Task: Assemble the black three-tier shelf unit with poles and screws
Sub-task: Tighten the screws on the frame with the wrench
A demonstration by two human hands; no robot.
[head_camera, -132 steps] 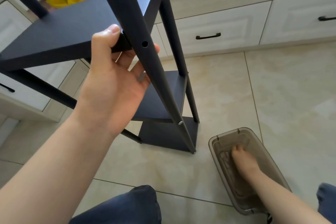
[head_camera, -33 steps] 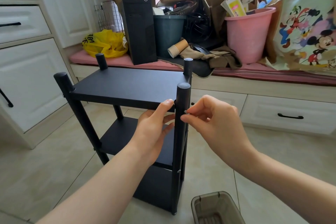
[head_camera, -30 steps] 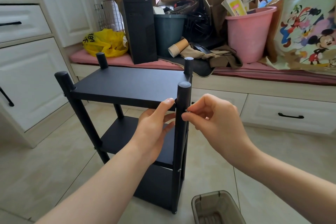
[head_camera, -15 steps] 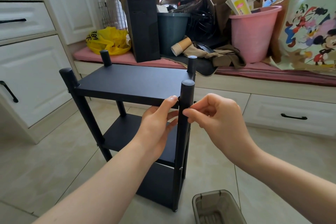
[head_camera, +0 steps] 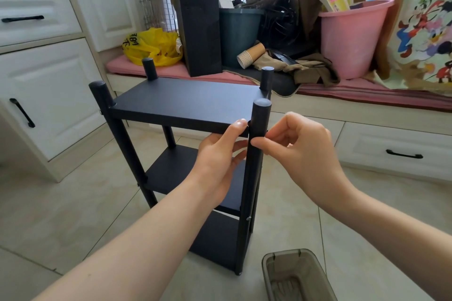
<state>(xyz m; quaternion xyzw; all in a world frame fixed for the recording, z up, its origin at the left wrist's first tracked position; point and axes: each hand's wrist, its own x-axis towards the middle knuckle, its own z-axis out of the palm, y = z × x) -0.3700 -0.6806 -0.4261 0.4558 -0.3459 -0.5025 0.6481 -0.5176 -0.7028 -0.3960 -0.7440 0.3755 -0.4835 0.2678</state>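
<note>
While the black shelf unit (head_camera: 190,102) stands upright on the tile floor, two hands hold its top corner.

The shelf unit is in the middle of the view, with three boards one above the other between four poles. Behind it, at 12 o'clock, a black computer box (head_camera: 199,27) stands on a pink mat. A pink bucket (head_camera: 352,39) sits at 1 o'clock. A clear tub (head_camera: 293,276) is on the floor at 5 o'clock, near the shelf's foot. The left hand (head_camera: 220,161) grips the front edge of the top board, thumb on the edge and fingers curled below, just beside the near pole (head_camera: 254,178). The right hand (head_camera: 300,151) has curled fingers. Its thumb and first finger pinch the side of that pole, and I cannot tell if something tiny is between them. A small screw (head_camera: 249,219) shows lower down the same pole.
</note>
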